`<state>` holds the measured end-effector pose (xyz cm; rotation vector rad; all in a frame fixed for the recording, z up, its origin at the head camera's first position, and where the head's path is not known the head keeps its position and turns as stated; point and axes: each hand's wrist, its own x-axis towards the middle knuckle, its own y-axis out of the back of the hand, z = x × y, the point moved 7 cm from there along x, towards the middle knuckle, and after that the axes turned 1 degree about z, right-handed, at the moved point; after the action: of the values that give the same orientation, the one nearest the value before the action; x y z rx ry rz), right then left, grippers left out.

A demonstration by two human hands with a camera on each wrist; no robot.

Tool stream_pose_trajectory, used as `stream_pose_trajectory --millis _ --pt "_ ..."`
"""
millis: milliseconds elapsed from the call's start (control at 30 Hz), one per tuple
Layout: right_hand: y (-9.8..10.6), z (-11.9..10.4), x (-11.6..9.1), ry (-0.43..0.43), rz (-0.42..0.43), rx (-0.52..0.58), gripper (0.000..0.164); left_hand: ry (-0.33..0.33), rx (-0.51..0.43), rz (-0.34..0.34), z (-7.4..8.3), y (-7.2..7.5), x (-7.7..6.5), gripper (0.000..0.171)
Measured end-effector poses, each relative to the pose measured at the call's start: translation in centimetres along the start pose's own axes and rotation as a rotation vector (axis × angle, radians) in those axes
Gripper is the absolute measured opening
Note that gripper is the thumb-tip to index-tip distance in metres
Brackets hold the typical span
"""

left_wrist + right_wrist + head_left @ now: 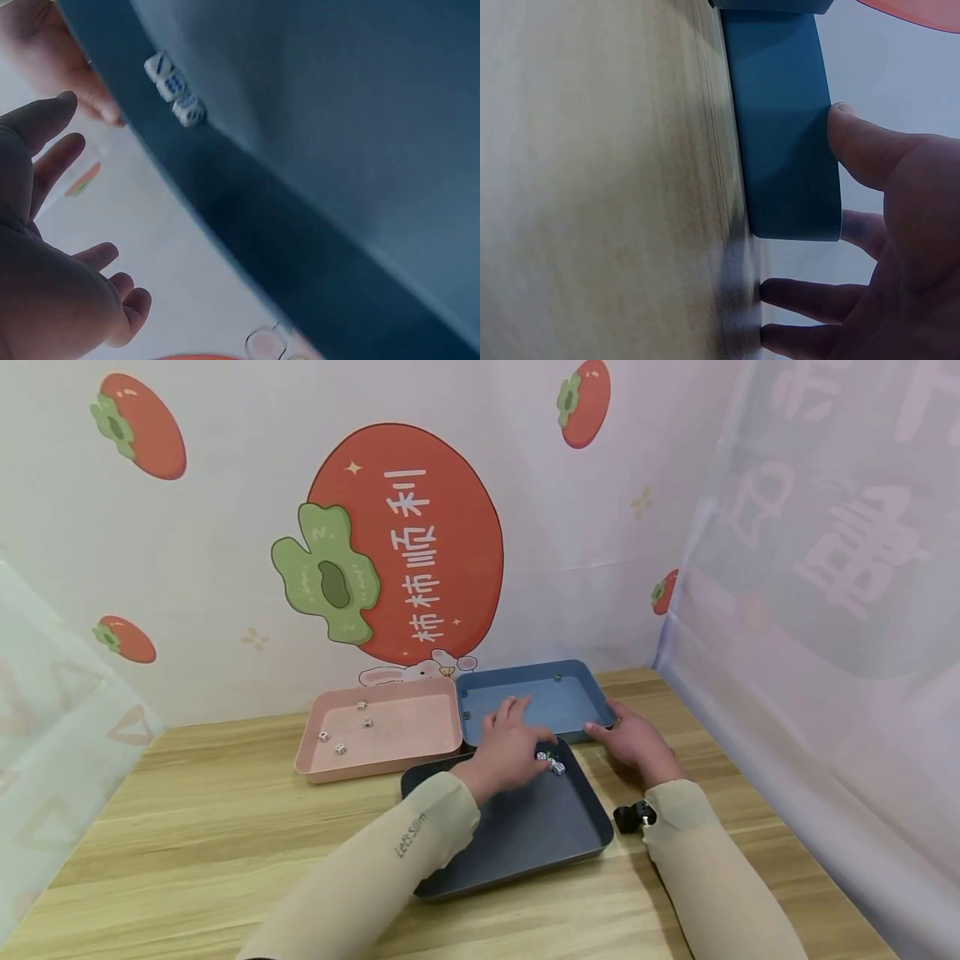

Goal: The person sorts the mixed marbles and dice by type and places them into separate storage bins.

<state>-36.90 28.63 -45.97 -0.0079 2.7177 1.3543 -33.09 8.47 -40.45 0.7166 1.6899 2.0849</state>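
Observation:
My left hand hovers over the far part of the dark grey tray, its fingers spread and nothing held. White dice with dark markings lie by that tray's far right corner, just right of the hand; the left wrist view shows white dice in a row along the wall. At the near right corner of the blue tray, my right hand grips it, thumb on the rim and a finger round the side. Small dark green dice sit inside the blue tray.
A pink tray with several white dice stands left of the blue one. All three trays rest on a wooden table. Printed cloth walls rise behind and at both sides. A small black device is at the right cuff.

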Motion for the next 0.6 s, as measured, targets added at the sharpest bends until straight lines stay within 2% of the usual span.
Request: stream_pose_trajectory --millis 167,367,600 --pt "0.0 0.1 0.0 -0.005 -0.005 0.002 0.085 0.016 0.019 -0.03 0.7 -1.7 0.6 0.027" --pt "-0.1 0.0 0.0 0.005 -0.005 -0.004 0.086 0.029 0.038 -0.057 -0.1 -3.4 0.8 0.025" --pt "0.1 0.0 0.0 0.0 -0.007 -0.009 0.086 0.012 -0.003 -0.067 -0.9 -4.0 0.7 0.026"
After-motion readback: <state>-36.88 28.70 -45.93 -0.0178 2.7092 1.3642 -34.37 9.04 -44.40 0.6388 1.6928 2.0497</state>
